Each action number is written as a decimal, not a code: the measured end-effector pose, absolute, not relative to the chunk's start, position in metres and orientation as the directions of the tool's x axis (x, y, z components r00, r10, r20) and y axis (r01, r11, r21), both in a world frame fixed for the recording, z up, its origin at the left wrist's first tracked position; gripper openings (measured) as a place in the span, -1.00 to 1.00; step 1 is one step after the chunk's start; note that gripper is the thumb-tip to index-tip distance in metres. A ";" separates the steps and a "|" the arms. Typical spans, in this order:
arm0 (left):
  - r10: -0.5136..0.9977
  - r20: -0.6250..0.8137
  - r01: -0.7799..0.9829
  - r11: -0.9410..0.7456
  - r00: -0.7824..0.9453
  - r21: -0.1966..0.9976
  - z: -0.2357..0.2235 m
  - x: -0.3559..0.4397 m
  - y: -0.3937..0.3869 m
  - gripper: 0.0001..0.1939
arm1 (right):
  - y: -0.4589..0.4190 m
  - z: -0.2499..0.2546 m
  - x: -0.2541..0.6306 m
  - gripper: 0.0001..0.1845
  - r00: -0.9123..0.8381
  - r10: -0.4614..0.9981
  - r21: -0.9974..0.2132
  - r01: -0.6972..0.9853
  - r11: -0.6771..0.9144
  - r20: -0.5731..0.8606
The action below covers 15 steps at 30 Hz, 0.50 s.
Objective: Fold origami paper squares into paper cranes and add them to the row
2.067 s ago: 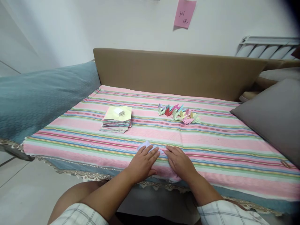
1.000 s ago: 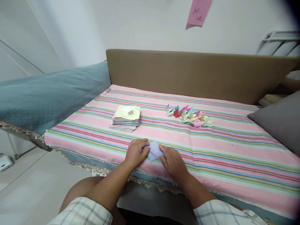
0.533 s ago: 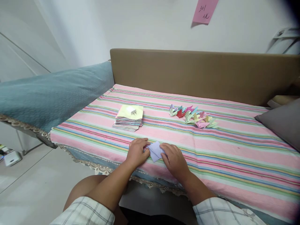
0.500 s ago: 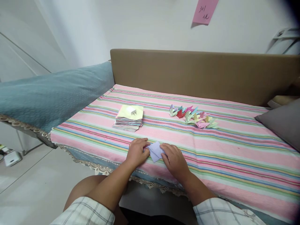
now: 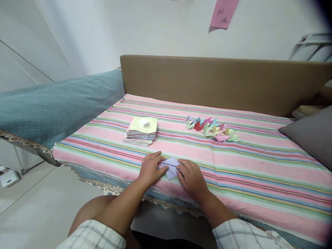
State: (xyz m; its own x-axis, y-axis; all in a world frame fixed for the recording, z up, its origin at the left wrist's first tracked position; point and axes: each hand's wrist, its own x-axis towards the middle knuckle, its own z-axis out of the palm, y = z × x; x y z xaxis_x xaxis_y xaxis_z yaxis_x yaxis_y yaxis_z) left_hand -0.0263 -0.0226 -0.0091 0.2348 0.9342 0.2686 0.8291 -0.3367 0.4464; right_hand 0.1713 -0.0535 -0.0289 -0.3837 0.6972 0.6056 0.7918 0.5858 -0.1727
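A small folded sheet of lavender origami paper (image 5: 171, 169) lies on the striped cloth close to the front edge of the seat. My left hand (image 5: 152, 169) grips its left side, the thumb lying over the paper. On the right side, my right hand (image 5: 192, 178) pinches the paper between thumb and fingers. Creases and a lifted flap show between the hands; the paper's outer corners are hidden under my fingers. Beyond, to the left, is a stack of square paper (image 5: 141, 135) with a white plug adapter (image 5: 144, 123) on top. Several folded paper cranes (image 5: 207, 128) sit farther back on the right.
The striped cloth (image 5: 246, 166) covers the sofa seat. A brown backrest (image 5: 207, 83) rises behind it. The blue-covered armrest (image 5: 64, 100) borders the left, and a grey cushion (image 5: 311, 135) lies at the right. A pink note (image 5: 223, 14) hangs on the wall.
A flap of the lavender paper now stands partly folded across its middle, where the surface was flatter before. My left thumb has moved further onto the paper. The view has shifted slightly.
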 end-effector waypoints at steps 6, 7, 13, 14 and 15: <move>0.951 0.230 0.845 -0.294 0.208 0.448 -0.011 -0.023 -0.023 -0.72 | -0.053 -0.032 0.172 -0.77 -0.437 0.666 -0.097 0.790 0.606 0.604; 0.953 0.233 0.846 -0.282 0.193 0.453 -0.010 -0.022 -0.023 -0.74 | -0.053 -0.033 0.172 -0.75 -0.441 0.665 -0.093 0.789 0.607 0.602; 0.962 0.246 0.856 -0.225 0.120 0.465 -0.009 -0.016 -0.023 -0.79 | -0.052 -0.036 0.172 -0.71 -0.465 0.656 -0.071 0.782 0.619 0.595; 0.962 0.246 0.859 -0.222 0.116 0.462 -0.008 -0.016 -0.023 -0.79 | -0.052 -0.036 0.172 -0.70 -0.463 0.654 -0.069 0.783 0.618 0.598; 0.963 0.245 0.861 -0.218 0.113 0.460 -0.008 -0.015 -0.024 -0.79 | -0.052 -0.036 0.172 -0.68 -0.462 0.653 -0.067 0.784 0.617 0.601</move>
State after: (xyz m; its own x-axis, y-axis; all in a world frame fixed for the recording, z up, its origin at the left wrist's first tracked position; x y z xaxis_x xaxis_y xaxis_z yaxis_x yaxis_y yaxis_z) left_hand -0.0154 -0.0239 -0.0080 0.1133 0.9628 0.2452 0.8607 -0.2184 0.4599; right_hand 0.1716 -0.0520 -0.0361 -0.4619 0.6527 0.6005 0.7844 0.6166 -0.0668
